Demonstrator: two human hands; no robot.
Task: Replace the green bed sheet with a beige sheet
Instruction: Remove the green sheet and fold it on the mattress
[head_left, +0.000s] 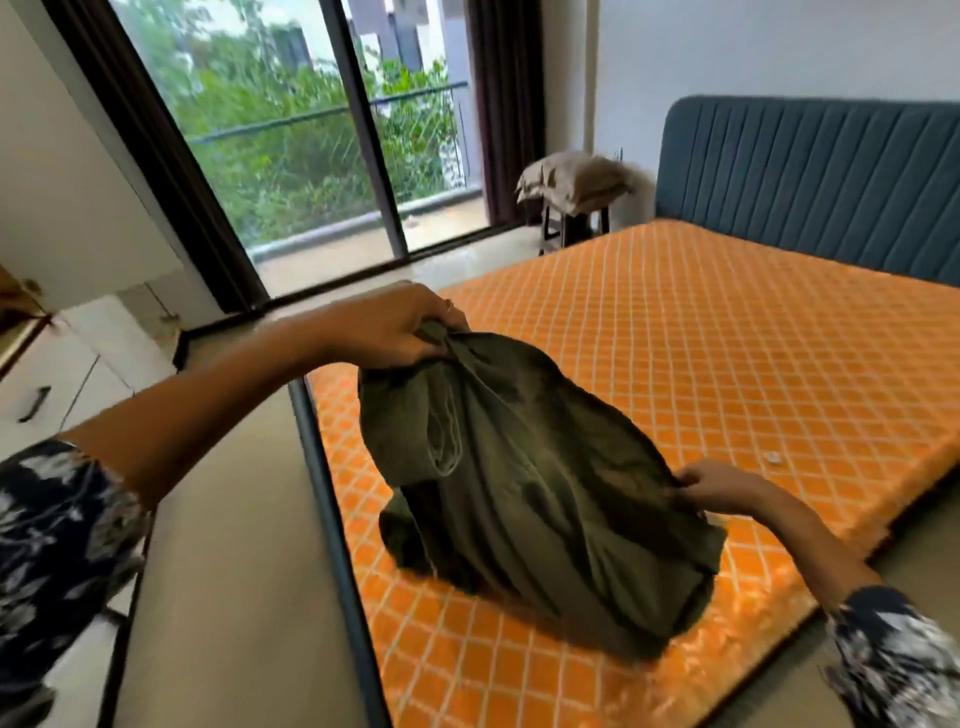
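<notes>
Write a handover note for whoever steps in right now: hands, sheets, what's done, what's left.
Left hand: grips the top of the bunched green sheet, lifting it.
Right hand: pinches the sheet's right edge, lower down.
The sheet is off the bed, gathered in a heap whose bottom rests on the bare orange mattress near its foot corner.
Done: the green sheet is stripped.
Left: take it away, fetch and spread the beige sheet; none is clearly in view.

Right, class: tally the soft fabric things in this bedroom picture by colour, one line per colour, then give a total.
Green: 1, the green sheet, bunched on the orange mattress, held by the left hand and right hand.
Beige: 1, the pillows pile on the stool; how many, cannot tell.
Dark: 2, curtains.
Total: 4
</notes>
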